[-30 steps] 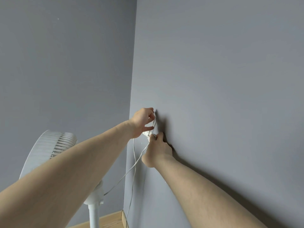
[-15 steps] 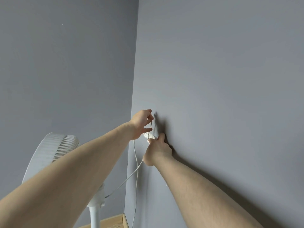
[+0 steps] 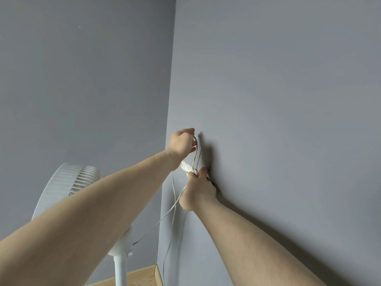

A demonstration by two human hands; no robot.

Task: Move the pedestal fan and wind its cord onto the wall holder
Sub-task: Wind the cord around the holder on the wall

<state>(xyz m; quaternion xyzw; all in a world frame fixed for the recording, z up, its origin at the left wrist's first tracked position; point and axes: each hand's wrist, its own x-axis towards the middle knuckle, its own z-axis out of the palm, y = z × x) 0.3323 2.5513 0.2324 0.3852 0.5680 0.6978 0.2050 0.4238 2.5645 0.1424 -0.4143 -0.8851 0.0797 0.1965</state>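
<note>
The wall holder is largely concealed: only a short white end shows between the left hand and the right hand, and its form and fixing to the wall cannot be determined. The pedestal fan is partly masked by the left forearm, and its pole runs off the bottom edge, base out of view. The cord blurs at the fingers; number of turns wound cannot be told.

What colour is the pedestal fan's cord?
White; the cord shows best in the head view, against the grey wall.
</note>
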